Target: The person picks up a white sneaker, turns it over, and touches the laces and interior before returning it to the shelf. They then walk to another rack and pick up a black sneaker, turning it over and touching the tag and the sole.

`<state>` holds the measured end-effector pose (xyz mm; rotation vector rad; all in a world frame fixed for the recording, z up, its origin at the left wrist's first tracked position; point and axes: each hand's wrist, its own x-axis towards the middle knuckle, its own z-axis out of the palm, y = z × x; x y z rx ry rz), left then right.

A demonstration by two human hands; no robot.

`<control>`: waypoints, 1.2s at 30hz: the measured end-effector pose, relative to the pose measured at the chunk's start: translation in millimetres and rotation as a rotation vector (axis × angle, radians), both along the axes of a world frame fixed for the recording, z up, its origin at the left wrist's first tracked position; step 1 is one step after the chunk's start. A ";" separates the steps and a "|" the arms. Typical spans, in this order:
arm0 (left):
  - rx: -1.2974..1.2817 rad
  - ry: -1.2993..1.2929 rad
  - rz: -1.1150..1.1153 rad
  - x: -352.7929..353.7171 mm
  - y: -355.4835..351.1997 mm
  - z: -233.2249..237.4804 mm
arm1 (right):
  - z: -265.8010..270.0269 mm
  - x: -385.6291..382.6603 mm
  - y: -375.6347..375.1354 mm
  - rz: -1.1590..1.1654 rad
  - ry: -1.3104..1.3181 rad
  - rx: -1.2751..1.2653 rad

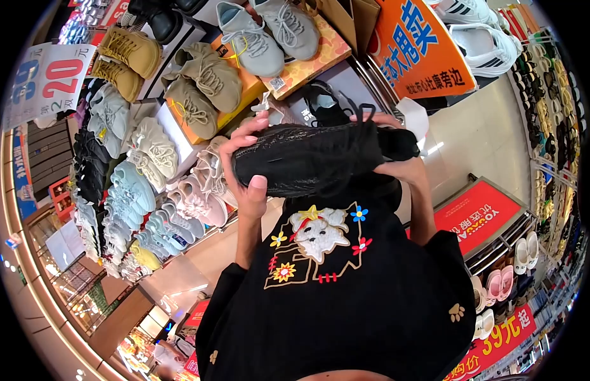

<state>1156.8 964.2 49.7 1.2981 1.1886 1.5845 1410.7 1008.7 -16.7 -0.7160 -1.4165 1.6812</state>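
A black lace-up shoe (301, 155) is held sideways in front of the black shirt. My left hand (247, 159) wraps round its toe end, with the thumb on the near side and the fingers over the far side. At the heel end, my right hand (403, 165) grips the shoe, its fingers partly hidden behind the laces and collar. Beyond the shoe, another black shoe (323, 101) lies on the display. Two taupe lace-up shoes (209, 79) and light grey shoes (253, 44) rest on orange boxes further off.
Rows of shoes (130, 187) fill the rack at left, below tan boots (133, 54). A price sign (47, 82) hangs at upper left. An orange sign (425, 47) and white striped shoes (479, 47) are at upper right. A red sign (476, 216) stands at right above shelved shoes.
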 end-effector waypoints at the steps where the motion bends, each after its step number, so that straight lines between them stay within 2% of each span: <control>1: -0.009 -0.022 -0.017 -1.1 1.8 -1.4 | -1.1 -0.6 1.6 -0.012 0.100 0.034; 7: -0.026 -0.083 -0.012 -6.5 9.4 -4.5 | 20.6 -5.3 4.1 -0.011 0.008 0.080; 9: -0.023 -0.187 0.051 -4.5 9.4 -6.1 | 30.4 -10.6 5.7 -0.016 -0.117 0.165; 11: -0.017 -0.438 0.100 -4.6 7.3 -7.7 | 38.5 -17.9 5.7 0.003 -0.227 0.313; 12: -0.048 -0.455 0.122 -11.5 4.4 -9.9 | 48.6 -20.9 6.3 0.036 -0.247 0.318; 13: -0.056 -0.461 0.121 -15.3 3.2 -10.6 | 57.1 -24.2 7.2 0.028 -0.263 0.432; 15: -0.105 -0.608 0.148 -21.6 1.2 -12.0 | 58.6 -30.3 0.6 0.066 -0.276 0.406; 17: -0.104 -0.628 0.132 -24.7 1.1 -13.7 | 53.5 -35.3 -1.8 0.062 -0.237 0.386; 23: -0.147 -0.651 0.116 -24.4 9.4 -10.4 | 45.5 -36.9 -1.4 0.032 -0.151 0.084; 25: -0.304 -0.636 0.285 -14.9 18.2 -1.4 | 44.4 -33.7 -0.2 0.000 -0.164 0.047; 27: -0.342 -0.677 0.275 -4.6 24.2 5.7 | 39.0 -28.1 3.7 -0.024 -0.162 0.036; 29: -0.351 -0.810 0.236 1.4 29.3 7.2 | 28.0 -25.6 1.7 -0.053 -0.018 -0.163; 31: -0.392 -0.775 0.164 8.2 27.6 2.3 | 18.4 -24.2 1.7 -0.131 0.056 -0.272; 33: -0.508 -0.651 0.365 24.8 24.9 -6.3 | 17.0 -25.1 5.7 -0.162 0.136 -0.304; 34: -0.456 -0.767 0.203 22.3 11.3 -24.0 | 16.1 -24.5 6.3 -0.190 0.122 -0.333; 35: -0.463 -0.766 0.196 24.1 3.4 -40.0 | 15.4 -24.1 5.8 -0.217 0.107 -0.366; 36: -0.460 -0.621 0.071 28.8 -3.4 -52.5 | 15.9 -25.9 6.0 -0.226 0.125 -0.409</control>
